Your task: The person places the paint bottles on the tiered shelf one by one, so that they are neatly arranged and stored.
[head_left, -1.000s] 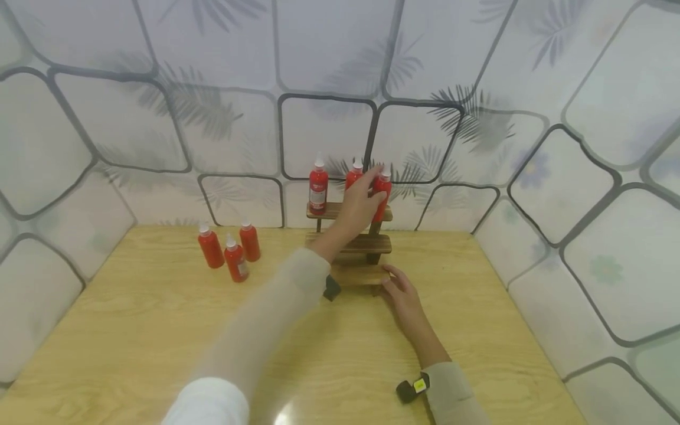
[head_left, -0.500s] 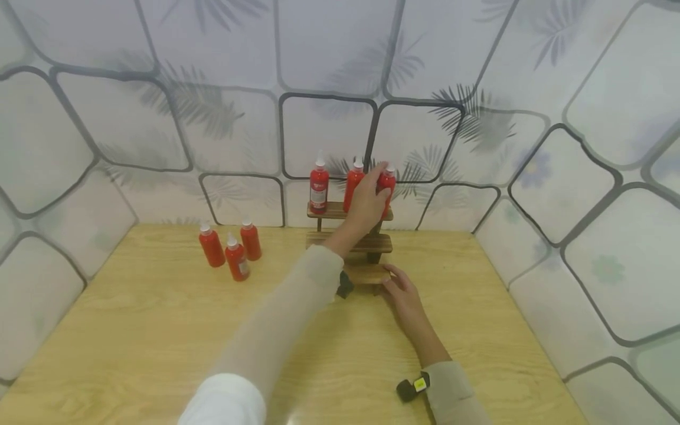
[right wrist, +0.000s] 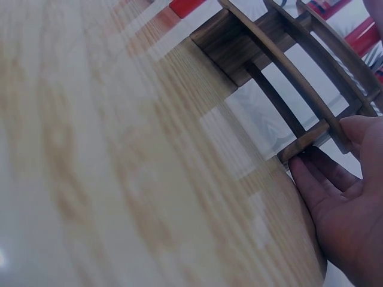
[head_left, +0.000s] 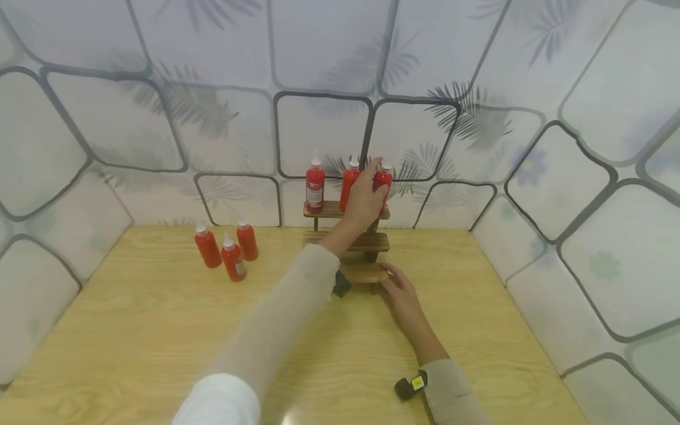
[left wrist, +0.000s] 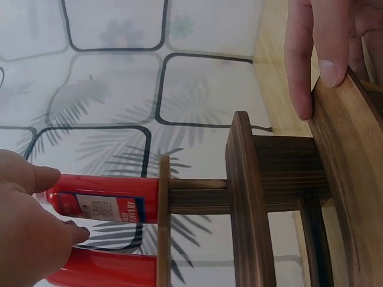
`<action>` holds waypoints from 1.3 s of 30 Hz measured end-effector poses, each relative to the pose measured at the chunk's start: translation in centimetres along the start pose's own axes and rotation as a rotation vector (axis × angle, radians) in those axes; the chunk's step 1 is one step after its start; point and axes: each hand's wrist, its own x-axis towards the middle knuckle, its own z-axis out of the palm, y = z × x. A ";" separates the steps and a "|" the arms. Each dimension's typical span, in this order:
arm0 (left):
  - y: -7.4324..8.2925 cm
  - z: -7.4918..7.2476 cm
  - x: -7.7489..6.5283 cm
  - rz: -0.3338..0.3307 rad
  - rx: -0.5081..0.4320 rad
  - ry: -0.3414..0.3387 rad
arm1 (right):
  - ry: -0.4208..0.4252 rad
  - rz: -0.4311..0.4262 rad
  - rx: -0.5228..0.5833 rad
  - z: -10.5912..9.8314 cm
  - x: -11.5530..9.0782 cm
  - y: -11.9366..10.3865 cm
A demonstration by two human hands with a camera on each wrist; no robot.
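Note:
Three red squeeze bottles with white nozzle caps stand on the top tier of a dark wooden three-step display stand [head_left: 366, 241]. My left hand [head_left: 362, 203] is at the rightmost bottle [left wrist: 111, 200], thumb and forefinger spread on either side of its neck. Its base meets the board, and its cap is hidden by the hand in the left wrist view. The middle bottle [head_left: 349, 184] is partly behind the hand; the left bottle [head_left: 315, 188] shows its label. My right hand [head_left: 402, 298] grips the lowest step's right end, thumb above and fingers underneath [right wrist: 311, 179].
On the wooden table [head_left: 159, 330], left of the stand, are three more red bottles: a left one [head_left: 208, 247], a front one [head_left: 234, 260] and a back one [head_left: 247, 241]. A patterned wall [head_left: 234, 130] rises close behind the stand.
The left hand has shifted the rightmost bottle slightly right, away from the middle one, and it stands straighter. The left forefinger has lifted a little. The right hand has stayed at the step.

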 end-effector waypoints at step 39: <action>-8.4 -13.0 -16.1 -0.049 -0.059 0.108 | 0.016 0.002 -0.016 0.7 -0.3 -0.5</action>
